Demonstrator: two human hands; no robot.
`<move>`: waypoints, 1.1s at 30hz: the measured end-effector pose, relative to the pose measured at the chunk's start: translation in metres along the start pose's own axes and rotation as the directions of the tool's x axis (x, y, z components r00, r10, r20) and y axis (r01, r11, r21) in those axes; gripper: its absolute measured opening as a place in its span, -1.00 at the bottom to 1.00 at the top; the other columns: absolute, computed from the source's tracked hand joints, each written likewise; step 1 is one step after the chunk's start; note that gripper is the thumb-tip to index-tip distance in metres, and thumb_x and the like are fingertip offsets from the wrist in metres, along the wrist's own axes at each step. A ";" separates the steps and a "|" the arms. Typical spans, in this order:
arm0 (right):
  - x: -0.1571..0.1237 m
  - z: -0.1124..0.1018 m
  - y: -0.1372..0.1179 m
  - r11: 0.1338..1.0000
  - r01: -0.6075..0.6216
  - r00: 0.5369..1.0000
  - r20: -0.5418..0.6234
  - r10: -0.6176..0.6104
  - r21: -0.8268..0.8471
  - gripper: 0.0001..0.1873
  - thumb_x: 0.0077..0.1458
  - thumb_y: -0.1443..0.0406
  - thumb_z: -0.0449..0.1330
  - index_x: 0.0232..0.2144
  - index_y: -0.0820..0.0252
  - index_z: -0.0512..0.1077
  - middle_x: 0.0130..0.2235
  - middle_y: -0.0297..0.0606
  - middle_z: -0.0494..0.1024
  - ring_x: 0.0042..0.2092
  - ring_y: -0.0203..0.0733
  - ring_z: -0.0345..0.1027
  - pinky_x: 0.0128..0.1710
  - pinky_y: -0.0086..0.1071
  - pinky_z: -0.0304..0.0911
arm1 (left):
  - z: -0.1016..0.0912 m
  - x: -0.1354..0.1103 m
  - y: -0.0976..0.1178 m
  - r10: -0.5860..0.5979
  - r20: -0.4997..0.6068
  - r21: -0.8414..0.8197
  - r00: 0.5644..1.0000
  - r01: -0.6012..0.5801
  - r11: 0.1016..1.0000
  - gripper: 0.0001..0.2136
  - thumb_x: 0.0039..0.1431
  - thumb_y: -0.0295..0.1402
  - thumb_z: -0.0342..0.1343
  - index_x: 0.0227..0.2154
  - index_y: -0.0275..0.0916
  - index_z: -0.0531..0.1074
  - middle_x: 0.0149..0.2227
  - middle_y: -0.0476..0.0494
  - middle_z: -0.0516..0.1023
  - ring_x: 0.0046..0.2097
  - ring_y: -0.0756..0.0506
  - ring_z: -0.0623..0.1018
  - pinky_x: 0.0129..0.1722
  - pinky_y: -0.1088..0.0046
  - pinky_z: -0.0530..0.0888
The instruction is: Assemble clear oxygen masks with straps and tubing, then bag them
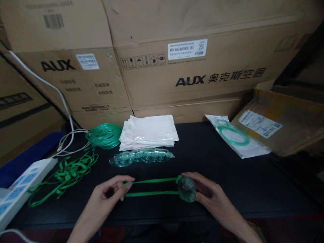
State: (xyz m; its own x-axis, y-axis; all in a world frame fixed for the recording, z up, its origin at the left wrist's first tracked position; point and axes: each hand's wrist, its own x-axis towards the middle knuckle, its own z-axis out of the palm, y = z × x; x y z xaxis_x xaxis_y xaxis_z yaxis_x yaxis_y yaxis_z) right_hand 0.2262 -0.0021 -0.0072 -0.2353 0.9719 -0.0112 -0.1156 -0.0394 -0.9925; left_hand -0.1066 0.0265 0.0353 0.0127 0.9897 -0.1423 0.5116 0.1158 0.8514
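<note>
- Green strap is running in two parallel lengths between your hands, and you are drawing it taut over the black table.
- Left hand: you are pinching the looped end of the green strap in a narrow grip between thumb and fingers.
- Right hand: you are cupping a clear green-tinted oxygen mask, with your fingers curling around its edge where the strap is meeting it.
- Mask position: you are holding it near the front edge of the table, right of centre. You cannot confirm from this view how firmly the strap is fastened.
- Progress: this mask is carrying a strap, while a row of overlapping clear masks is lying towards the back, with no straps showing on them.
- Loose stock: a tangled heap of green straps is lying at the left, beside a white power strip, and a coil of green tubing is sitting behind it.
- Packaging: a stack of white plastic bags is lying behind the row of masks, and one white bag with green tubing is lying at the right.
</note>
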 end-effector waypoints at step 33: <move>-0.004 0.000 0.000 0.998 -0.035 0.980 0.192 0.045 -0.055 -0.48 -0.12 0.08 0.57 -0.06 -0.02 0.65 -0.12 -0.30 0.57 -0.06 -0.11 0.45 -0.02 -0.33 0.33 | 0.095 0.008 0.056 0.272 0.166 -0.216 0.948 -0.235 0.948 -0.84 0.29 -0.23 0.17 -0.23 -0.17 0.58 -0.40 -0.01 0.64 -0.30 -0.09 0.58 -0.25 0.46 0.43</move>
State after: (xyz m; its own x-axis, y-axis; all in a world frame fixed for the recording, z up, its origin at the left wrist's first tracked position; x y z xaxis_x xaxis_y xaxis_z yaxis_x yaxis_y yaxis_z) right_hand 0.2273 -0.0056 -0.0067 -0.4216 0.9062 -0.0324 -0.0543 -0.0609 -0.9967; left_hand 0.0033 0.0330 0.0338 0.2944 0.9556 0.0131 0.2962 -0.1043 0.9494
